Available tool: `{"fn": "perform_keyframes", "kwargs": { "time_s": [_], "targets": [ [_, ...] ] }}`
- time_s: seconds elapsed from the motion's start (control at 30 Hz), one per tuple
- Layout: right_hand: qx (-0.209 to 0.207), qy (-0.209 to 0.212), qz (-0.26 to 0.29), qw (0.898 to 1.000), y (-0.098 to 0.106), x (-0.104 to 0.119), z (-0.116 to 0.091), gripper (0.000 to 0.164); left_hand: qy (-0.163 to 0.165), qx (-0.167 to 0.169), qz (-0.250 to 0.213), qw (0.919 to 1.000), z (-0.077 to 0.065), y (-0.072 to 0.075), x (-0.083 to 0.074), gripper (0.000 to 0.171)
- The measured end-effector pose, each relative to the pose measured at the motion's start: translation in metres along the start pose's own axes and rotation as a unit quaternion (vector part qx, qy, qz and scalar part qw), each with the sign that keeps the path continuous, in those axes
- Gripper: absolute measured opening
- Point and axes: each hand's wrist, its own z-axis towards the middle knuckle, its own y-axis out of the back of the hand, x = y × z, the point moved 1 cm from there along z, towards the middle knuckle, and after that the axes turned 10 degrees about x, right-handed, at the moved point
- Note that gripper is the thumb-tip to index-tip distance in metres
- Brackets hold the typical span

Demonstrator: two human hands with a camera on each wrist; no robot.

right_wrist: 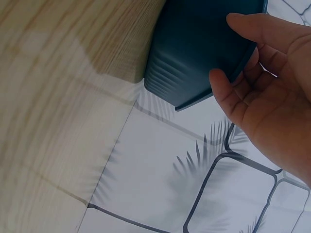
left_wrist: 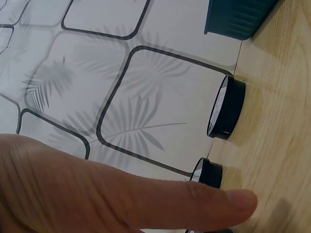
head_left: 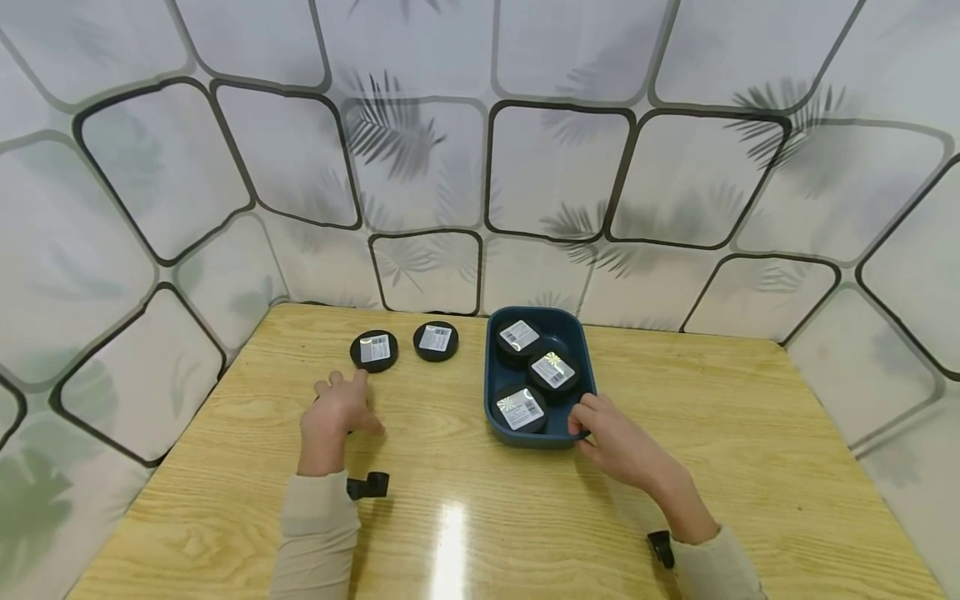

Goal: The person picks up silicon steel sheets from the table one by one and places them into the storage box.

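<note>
My right hand (head_left: pixel 618 442) grips the near right corner of a dark blue plastic basket (head_left: pixel 523 440), thumb outside and other fingers over the rim, as the right wrist view shows. Inside the basket sit three round black tins, one at the back (head_left: pixel 519 335), one in the middle (head_left: pixel 553 370) and one in front (head_left: pixel 520 409), labels up. My left hand (head_left: pixel 333 417) is low over the table with its fingers spread and thumb (left_wrist: pixel 194 204) straight. Below it, dark edges of another black thing (left_wrist: pixel 211 231) show; the hand hides most of it.
Two more black tins lie flat on the wooden table (head_left: pixel 420 450), one just beyond my left fingertips (head_left: pixel 374 351) and one to its right (head_left: pixel 436 341). A patterned curtain (head_left: pixel 427 275) stands along the table's back and side edges.
</note>
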Motion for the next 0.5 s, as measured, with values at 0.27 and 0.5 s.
{"fn": "perform_keyframes", "kwargs": {
  "time_s": [0.27, 0.5],
  "targets": [
    [-0.006, 0.007, -0.002, 1.000, -0.001, -0.001, 0.000, 0.029, 0.003, -0.009, -0.007, 0.9999, 0.004, -0.002, 0.008, 0.095],
    [-0.011, 0.012, -0.004, 1.000, -0.002, -0.002, 0.000, 0.029, 0.009, -0.019, -0.003, 0.9998, 0.006, -0.001, 0.016, 0.086]
  ]
}}
